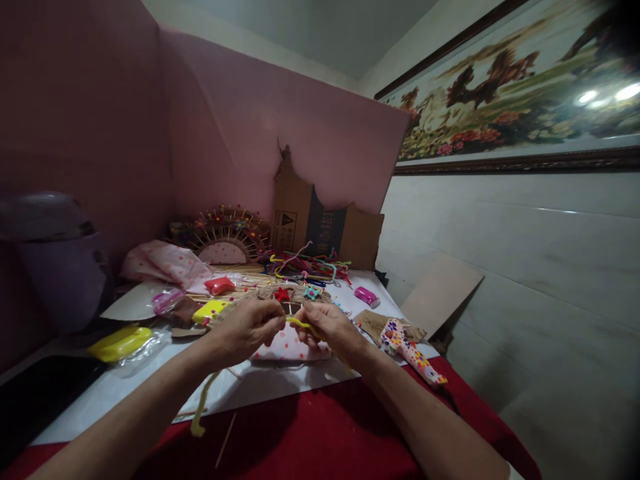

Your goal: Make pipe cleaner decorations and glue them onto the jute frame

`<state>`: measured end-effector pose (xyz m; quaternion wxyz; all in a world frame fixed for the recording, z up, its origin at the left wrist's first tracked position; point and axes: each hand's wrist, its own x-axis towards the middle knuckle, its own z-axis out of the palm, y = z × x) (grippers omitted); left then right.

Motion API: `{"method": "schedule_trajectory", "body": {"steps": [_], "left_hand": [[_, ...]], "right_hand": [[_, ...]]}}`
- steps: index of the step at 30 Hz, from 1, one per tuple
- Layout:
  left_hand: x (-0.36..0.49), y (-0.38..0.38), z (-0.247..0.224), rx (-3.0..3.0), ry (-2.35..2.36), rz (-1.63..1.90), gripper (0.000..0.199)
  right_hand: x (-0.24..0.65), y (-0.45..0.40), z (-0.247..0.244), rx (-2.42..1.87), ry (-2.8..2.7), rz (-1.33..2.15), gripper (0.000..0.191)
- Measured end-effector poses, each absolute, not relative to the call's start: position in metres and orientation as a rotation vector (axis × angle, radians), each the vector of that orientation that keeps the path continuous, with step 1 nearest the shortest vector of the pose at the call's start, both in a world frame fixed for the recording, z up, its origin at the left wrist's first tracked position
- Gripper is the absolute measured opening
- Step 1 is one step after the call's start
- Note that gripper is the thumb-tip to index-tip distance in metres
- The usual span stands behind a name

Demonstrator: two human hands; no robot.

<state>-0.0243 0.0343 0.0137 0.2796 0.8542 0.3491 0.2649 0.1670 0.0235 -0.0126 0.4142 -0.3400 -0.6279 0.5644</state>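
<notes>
Right hand (323,327) pinched a yellow fuzzy craft stem (304,325) between thumb and finger, over the pale-pink dotted cloth half-round (285,343); left hand (257,325) curled nearly closed beside the stem, its hold impossible to tell; red star-shaped ornament (281,294) sat beyond the half-round; magenta wrapped packet (367,296) lay to its right.

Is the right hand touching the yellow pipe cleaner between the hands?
Touching. The head view shows the yellow pipe cleaner held by the right hand.
</notes>
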Motion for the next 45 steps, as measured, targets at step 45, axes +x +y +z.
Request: {"method": "schedule_trajectory", "body": {"steps": [45], "left_hand": [[-0.026,0.04,0.008,1.716,0.767,0.552,0.019]], "right_hand": [[0.165,0.012,-0.014,-0.78,-2.136,-0.297,0.01]]}}
